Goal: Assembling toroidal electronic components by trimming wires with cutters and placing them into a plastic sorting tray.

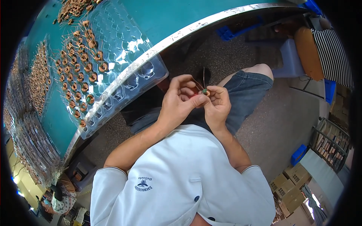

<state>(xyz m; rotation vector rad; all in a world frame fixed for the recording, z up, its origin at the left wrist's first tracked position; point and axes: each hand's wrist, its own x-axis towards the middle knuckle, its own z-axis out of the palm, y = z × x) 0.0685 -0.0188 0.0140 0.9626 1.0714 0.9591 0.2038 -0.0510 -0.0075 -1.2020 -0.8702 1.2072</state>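
Above my lap, my left hand (176, 101) and my right hand (218, 106) meet around a small copper-wound toroidal coil (205, 92) with a green core. Both have their fingers closed on it, thumbs and fingertips pinching from either side. Thin copper wire ends (204, 75) stick up from the coil. Something small and red shows between the fingers of my left hand, too covered to name. To the left, a clear plastic tray (120, 32) with moulded pockets holds several similar coils (93, 77) in rows and overhangs the table edge.
The green table (169, 15) has a pale worn edge. More coils are piled (73, 11) at its far left, beside stacked trays (32, 132). At right, a person in a striped top (333, 56) sits nearby. Cardboard boxes (290, 186) and a blue crate (298, 154) stand lower right.
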